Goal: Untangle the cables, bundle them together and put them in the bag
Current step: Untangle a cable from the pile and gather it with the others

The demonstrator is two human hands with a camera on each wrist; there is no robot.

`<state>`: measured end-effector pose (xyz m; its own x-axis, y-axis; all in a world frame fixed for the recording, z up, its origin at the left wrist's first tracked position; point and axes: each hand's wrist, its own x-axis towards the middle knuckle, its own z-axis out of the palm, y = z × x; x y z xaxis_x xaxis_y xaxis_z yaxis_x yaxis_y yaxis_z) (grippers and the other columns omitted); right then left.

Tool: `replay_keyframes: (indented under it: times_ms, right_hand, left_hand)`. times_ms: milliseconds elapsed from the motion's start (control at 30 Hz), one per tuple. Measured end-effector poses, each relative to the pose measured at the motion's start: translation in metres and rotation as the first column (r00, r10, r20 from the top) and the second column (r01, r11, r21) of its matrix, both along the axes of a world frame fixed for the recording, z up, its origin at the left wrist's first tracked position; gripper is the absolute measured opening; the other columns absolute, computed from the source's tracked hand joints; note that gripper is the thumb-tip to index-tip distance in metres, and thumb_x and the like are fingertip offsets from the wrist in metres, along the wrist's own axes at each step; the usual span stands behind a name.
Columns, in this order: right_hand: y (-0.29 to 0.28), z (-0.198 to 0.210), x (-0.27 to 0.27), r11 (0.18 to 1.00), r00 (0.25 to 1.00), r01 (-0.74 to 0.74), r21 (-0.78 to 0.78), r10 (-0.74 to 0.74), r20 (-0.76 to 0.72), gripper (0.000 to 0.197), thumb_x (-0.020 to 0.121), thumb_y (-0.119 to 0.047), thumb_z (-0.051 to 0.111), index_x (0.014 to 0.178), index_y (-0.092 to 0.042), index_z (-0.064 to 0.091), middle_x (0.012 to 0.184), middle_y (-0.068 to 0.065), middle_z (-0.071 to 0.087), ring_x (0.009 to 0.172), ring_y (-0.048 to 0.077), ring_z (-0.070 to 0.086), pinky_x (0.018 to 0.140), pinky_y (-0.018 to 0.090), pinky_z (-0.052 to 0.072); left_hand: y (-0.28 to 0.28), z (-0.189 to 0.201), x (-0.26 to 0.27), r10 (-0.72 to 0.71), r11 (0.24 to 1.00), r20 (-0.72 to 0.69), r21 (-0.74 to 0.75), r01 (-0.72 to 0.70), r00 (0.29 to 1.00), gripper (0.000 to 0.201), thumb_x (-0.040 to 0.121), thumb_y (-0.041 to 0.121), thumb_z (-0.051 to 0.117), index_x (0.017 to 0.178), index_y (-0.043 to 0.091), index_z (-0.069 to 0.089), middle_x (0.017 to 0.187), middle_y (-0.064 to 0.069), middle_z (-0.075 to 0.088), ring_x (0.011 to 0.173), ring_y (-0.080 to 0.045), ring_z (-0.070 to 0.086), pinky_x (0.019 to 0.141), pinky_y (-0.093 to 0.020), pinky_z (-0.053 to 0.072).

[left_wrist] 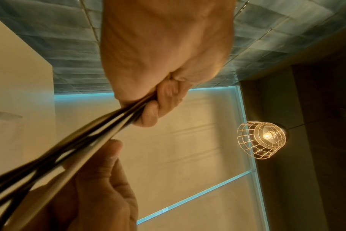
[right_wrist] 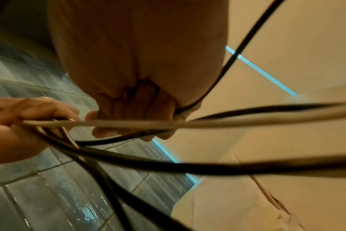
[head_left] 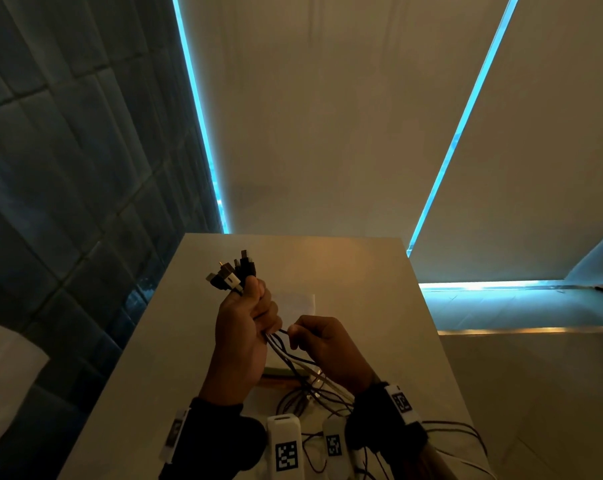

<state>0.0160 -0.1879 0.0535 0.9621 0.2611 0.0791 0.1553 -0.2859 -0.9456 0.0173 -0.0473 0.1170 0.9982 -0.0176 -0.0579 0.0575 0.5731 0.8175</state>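
Three cameras looking at one pair of hands from above and from below.

The head camera is looking forward and down over the table (head_left: 175, 341), with both hands low in its frame. The left wrist camera is sitting very near the left hand (left_wrist: 164, 51), facing up toward the ceiling and a caged lamp (left_wrist: 261, 139). The right wrist camera is looking up past the right hand (right_wrist: 140, 51). All three are sharing the cables (head_left: 286, 355) and both hands.

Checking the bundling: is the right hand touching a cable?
Touching. The right wrist view shows the right hand with fingers curled round a black cable; the head view shows it pinching a strand beside the left hand.
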Motion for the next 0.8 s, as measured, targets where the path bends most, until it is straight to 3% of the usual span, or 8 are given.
replay_keyframes:
  times_ms: [100,233,367,533,667,800]
  right_hand:
    - [-0.004,-0.008,0.001,0.999,1.0,0.007,-0.036,-0.006,0.017,0.032,0.096,-0.024,0.054,0.065,-0.019,0.057,0.055,-0.016,0.053,0.055,-0.001,0.044,0.06,0.011,0.035]
    - [-0.012,-0.024,0.003,0.994,0.998,0.045,-0.099,-0.04,0.05,0.035,0.096,-0.025,0.055,0.061,-0.027,0.055,0.056,-0.011,0.051,0.056,0.0,0.047,0.059,0.012,0.036]
    - [-0.02,-0.05,0.002,0.98,0.99,0.135,-0.148,-0.13,0.045,0.041,0.094,-0.022,0.057,0.055,-0.033,0.052,0.051,-0.014,0.052,0.054,0.0,0.047,0.06,0.019,0.037]
    - [-0.023,-0.068,-0.002,0.969,0.987,0.158,-0.192,-0.157,0.019,0.042,0.093,-0.022,0.058,0.053,-0.032,0.051,0.051,-0.018,0.054,0.052,-0.002,0.048,0.059,0.018,0.037]
    - [-0.029,-0.085,-0.004,0.95,0.981,0.182,-0.255,-0.191,-0.011,0.044,0.093,-0.024,0.058,0.051,-0.032,0.051,0.052,-0.012,0.055,0.056,0.0,0.05,0.063,0.029,0.041]
    - [-0.027,-0.069,-0.001,0.926,0.963,0.26,-0.273,-0.269,0.005,0.04,0.093,-0.021,0.057,0.054,-0.03,0.054,0.053,-0.008,0.052,0.052,0.002,0.048,0.06,0.028,0.039]
  left_hand:
    - [-0.001,-0.001,0.0,0.028,1.0,-0.002,0.011,-0.028,1.0,0.034,0.101,0.021,0.034,0.068,0.012,0.038,0.05,0.006,0.026,0.041,-0.006,0.02,0.04,-0.021,0.023]
    - [0.002,0.004,-0.001,0.039,0.999,0.024,0.005,-0.039,0.999,0.034,0.101,0.022,0.033,0.068,0.012,0.038,0.049,0.008,0.027,0.04,-0.006,0.019,0.04,-0.02,0.022]
    - [0.008,0.009,-0.001,0.044,0.999,0.038,-0.009,-0.044,0.998,0.032,0.1,0.022,0.034,0.069,0.013,0.039,0.049,0.008,0.025,0.039,-0.005,0.018,0.039,-0.02,0.019]
    - [0.01,0.013,-0.003,0.041,0.999,0.02,-0.026,-0.041,0.999,0.029,0.096,0.024,0.038,0.07,0.012,0.041,0.047,0.009,0.027,0.037,-0.004,0.019,0.039,-0.019,0.019]
    - [0.015,0.02,-0.004,0.046,0.998,0.049,-0.036,-0.044,0.998,0.027,0.095,0.024,0.038,0.07,0.013,0.041,0.048,0.009,0.027,0.038,-0.004,0.019,0.04,-0.019,0.018]
    - [0.016,0.025,-0.005,0.014,0.999,0.017,-0.033,-0.014,1.0,0.025,0.091,0.027,0.041,0.07,0.013,0.04,0.046,0.008,0.028,0.036,-0.004,0.019,0.038,-0.017,0.019]
